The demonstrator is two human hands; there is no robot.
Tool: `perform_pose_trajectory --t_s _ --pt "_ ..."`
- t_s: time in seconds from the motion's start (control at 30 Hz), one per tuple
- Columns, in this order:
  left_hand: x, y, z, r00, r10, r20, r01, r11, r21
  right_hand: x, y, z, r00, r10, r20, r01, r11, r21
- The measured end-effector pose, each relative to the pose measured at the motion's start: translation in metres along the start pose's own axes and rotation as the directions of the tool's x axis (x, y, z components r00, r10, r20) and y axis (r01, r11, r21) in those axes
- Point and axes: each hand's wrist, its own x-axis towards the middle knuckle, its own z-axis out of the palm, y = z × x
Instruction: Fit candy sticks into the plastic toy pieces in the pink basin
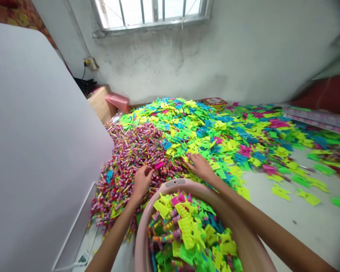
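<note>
My left hand hovers at the edge of a heap of small pink-wrapped sticks with multicoloured bands. Its fingers are loosely curled, with a gap between thumb and forefinger, and I see nothing held. A magenta plastic piece lies just beyond its fingertips. My right hand reaches over the boundary with a pile of flat plastic pieces in yellow, green, blue and pink. Its fingers are apart, fingertips at the pieces. Below both hands stands a pink tub, holding a mix of plastic pieces and banded sticks.
A large white panel rises on the left. Behind are a cardboard box, a pink container and a wall with a barred window. Loose pieces spread over the pale floor on the right.
</note>
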Motion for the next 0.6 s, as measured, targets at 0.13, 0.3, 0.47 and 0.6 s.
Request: perform_pose_trajectory --t_s 0.13,0.3,0.47,0.6 --pt "-0.009 0.007 -0.019 0.993 -0.047 -0.11 0.026 0.982 -0.187 -0.005 -0.003 -0.014 0.985 0.145 -0.088 -0.126 0.972 0.198" --pt "-0.026 0.046 -0.038 0.985 -0.072 -0.159 0.005 0.923 -0.385 -0.033 -0.043 -0.033 0.957 0.289 -0.013 -0.234 0.802 0.549" --pt "-0.064 0.106 -0.042 0.999 0.03 -0.033 -0.042 0.884 -0.466 -0.091 -0.102 -0.039 0.947 0.256 0.194 -0.313 0.592 0.743" --pt "-0.094 0.134 -0.038 0.979 0.203 0.016 -0.171 0.865 -0.471 -0.121 -0.126 -0.043 0.925 0.182 0.333 -0.379 0.452 0.807"
